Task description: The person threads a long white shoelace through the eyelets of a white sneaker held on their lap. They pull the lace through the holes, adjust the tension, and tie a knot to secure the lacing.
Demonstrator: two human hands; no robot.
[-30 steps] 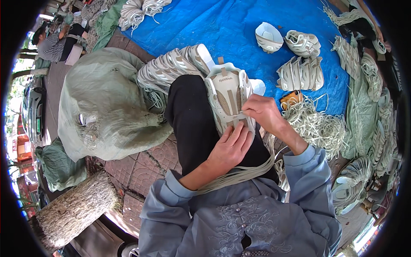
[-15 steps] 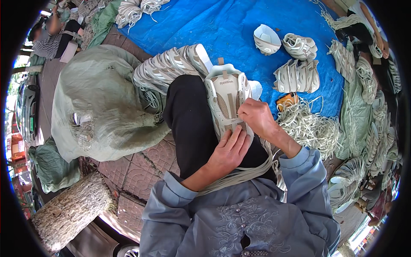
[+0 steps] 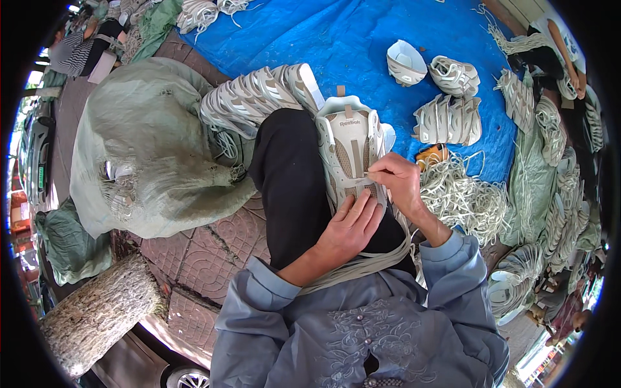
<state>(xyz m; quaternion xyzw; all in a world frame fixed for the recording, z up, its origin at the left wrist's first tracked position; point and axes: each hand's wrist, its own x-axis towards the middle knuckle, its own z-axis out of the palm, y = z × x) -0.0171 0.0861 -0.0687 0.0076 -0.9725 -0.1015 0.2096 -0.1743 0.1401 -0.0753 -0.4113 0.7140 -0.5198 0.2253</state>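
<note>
A beige and white shoe upper [image 3: 349, 132] with mesh panels rests over my lap, its heel loop pointing away from me. My left hand [image 3: 349, 226] lies on its toe end, fingers stretched out and side by side; the thumb is hidden. At the right row of eyelets my right hand [image 3: 400, 181] is closed in a pinch on a thin pale shoelace [image 3: 354, 183], which crosses the lower tongue. More pale laces [image 3: 356, 273] hang in a bundle across my lap.
A blue tarp [image 3: 323, 45] holds several shoe uppers [image 3: 447, 119] and a tangled lace pile [image 3: 462, 197]. Left of my knee lie a row of nested uppers [image 3: 249, 97] and a big woven sack [image 3: 149, 149]. A stone block [image 3: 100, 310] is lower left. Other people sit at both edges.
My right hand has shifted slightly, its pinched fingertips now higher at the eyelet edge with the wrist more upright. The left hand stays on the toe. The view has moved a little.
</note>
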